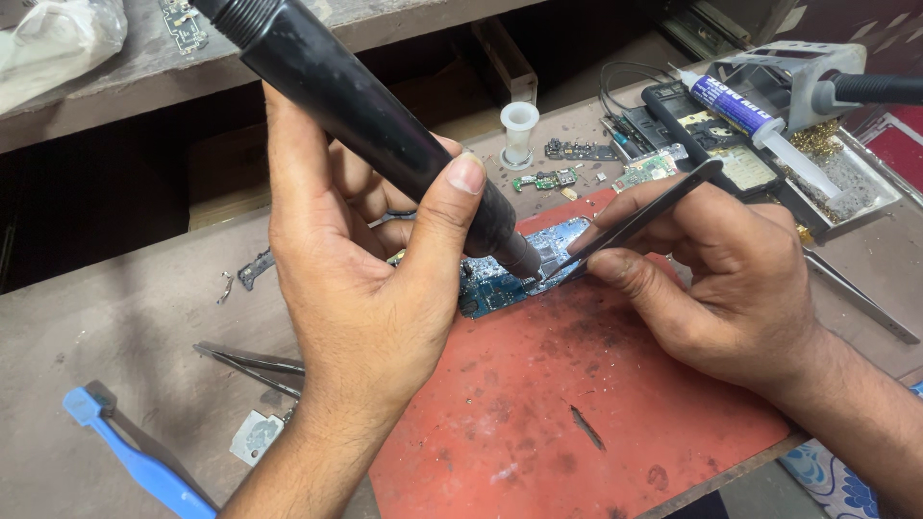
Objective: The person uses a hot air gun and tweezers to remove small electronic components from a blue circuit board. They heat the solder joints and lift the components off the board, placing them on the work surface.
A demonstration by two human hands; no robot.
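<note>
The left hand (361, 288) is wrapped around a thick black wand (385, 135), thumb pressed along its side, fingers closed behind it; the wand slants down from the upper left and its metal nozzle stands just over the blue board (495, 284); the right hand (731, 279) pinches black tweezers (639, 221) between thumb and fingers, their tips meeting the board right beside the nozzle; the board lies at the upper edge of a stained red mat (577, 413) on the grey bench (115, 327).

At the upper right a glue tube (745, 113) with a dark blue label and white print lies aslant, its clear nozzle pointing down to the right over a shallow grey tray (870, 192); the tray holds gold-coloured wool and grey dust; beside it sits a grey stand (798, 77) with a black handle resting in it; a black phone frame (716, 144) lies under the tube; a small white spool (519, 130) stands upright behind the board, with small green and dark circuit scraps (567, 163) near it.

A clear plastic bag (58, 38) sits at the top left on a ledge; spare tweezers (255, 365) lie left of the mat; a blue tool (144, 466) lies at the lower left, a small metal shield (255, 437) near it.
</note>
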